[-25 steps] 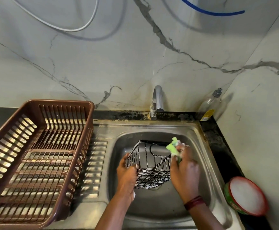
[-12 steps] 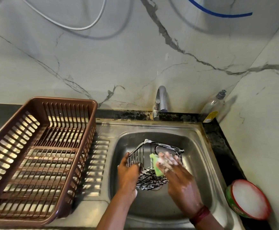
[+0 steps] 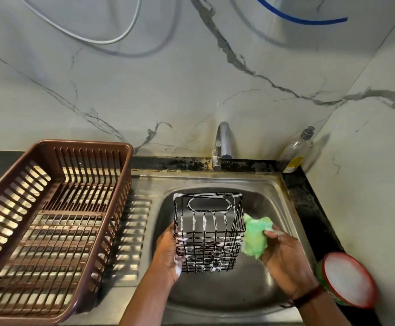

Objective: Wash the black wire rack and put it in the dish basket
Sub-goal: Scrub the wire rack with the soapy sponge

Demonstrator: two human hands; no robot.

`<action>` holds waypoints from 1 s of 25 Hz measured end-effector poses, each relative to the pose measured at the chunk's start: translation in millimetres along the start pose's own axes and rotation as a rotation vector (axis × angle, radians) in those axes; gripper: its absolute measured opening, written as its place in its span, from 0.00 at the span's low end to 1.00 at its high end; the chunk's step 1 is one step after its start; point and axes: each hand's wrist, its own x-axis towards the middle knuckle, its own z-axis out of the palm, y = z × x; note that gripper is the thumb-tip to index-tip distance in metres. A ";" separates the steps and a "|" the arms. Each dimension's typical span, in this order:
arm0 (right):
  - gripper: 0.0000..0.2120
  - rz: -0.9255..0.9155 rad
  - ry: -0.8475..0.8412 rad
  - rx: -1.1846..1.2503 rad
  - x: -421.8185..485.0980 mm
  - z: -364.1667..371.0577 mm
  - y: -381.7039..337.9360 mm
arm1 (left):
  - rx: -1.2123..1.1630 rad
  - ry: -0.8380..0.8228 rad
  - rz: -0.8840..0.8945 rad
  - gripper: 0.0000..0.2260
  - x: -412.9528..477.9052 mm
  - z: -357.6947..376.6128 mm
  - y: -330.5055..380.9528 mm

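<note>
Scrubbing looks like the step going on right now. The black wire rack (image 3: 207,234) is held up over the middle of the sink (image 3: 215,300), and white suds sit on many of its wires. The left hand (image 3: 168,252) grips the rack by its left side, with its fingers curled round the wires. The right hand (image 3: 283,262) pinches a green sponge (image 3: 256,236) between thumb and fingers, and the sponge is right up against the rack's right side. I think the soaping part is mostly done, though I can't see every side. No water is coming from the tap (image 3: 223,142) at the sink's back edge, so the rinse is not done yet. After that the rack has to go into the brown dish basket (image 3: 50,147), which stands on the draining board by the sink's left edge, well apart from the rack. A round tub (image 3: 347,278) of white stuff sits near the sink's front right corner.
</note>
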 end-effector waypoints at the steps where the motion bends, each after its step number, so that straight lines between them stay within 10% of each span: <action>1: 0.27 0.036 -0.032 0.065 0.6 4.0 -2.9 | 0.000 0.006 -0.016 0.04 0.7 -2.1 -0.8; 8: 0.38 0.138 -0.102 0.256 5.3 18.0 -2.2 | -0.025 -0.137 -0.072 0.09 -18.8 -17.8 12.3; 13: 0.17 0.028 -0.087 0.158 -5.2 25.8 -3.9 | 0.035 -0.172 0.055 0.21 -13.2 -37.5 37.5; 20: 0.17 -0.068 -0.054 -0.102 -7.9 39.1 6.8 | 0.832 -0.186 0.354 0.52 -36.1 16.9 20.5; 25: 0.13 -0.054 -0.121 -0.195 -21.5 47.8 11.1 | 0.883 -0.018 0.396 0.48 -19.9 17.5 3.0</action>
